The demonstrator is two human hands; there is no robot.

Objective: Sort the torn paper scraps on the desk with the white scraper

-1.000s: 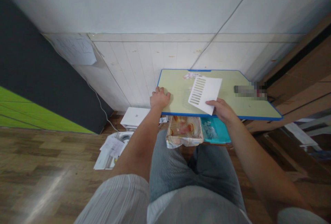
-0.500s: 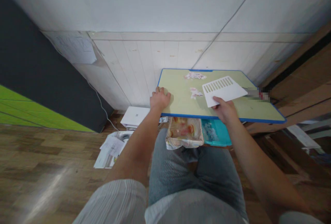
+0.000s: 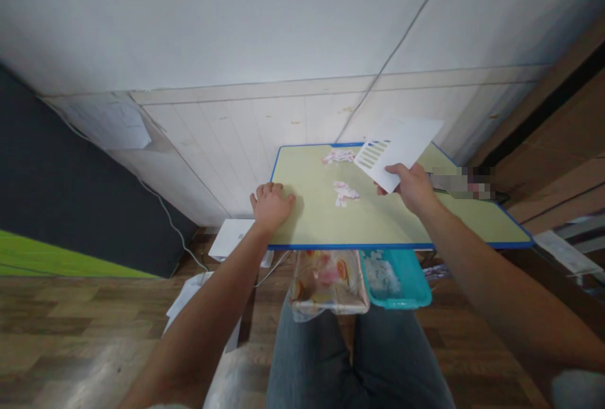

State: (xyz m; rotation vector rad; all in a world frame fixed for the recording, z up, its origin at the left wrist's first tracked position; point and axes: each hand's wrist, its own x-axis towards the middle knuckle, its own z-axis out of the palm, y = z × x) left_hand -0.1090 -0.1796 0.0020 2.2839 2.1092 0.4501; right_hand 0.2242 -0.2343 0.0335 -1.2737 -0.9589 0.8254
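My left hand [image 3: 273,206] lies flat near the left edge of the pale yellow table [image 3: 312,226], fingers spread, holding nothing. In my right hand [image 3: 412,187] is a white slotted sheet [image 3: 410,143], pinched near its lower edge. It is tilted and raised above the tabletop, with a row of cut-out slots toward its left end. A pile of small whitish-pink paper strips [image 3: 346,193] lies left of the sheet. Farther back is a second pile of strips [image 3: 338,157], close to the sheet's left corner.
Below the table's front edge are a plastic-lined box [image 3: 331,307] and a turquoise tray [image 3: 404,303] with pale scraps inside. A blurred-out object [image 3: 460,183] lies at the table's right. Behind stands a white wall [image 3: 265,122]; a white box [image 3: 230,237] is on the floor, left.
My right hand has lifted and turned the slotted sheet, its right end now up toward the wall. My left hand stays at the table's left edge. The view has shifted.
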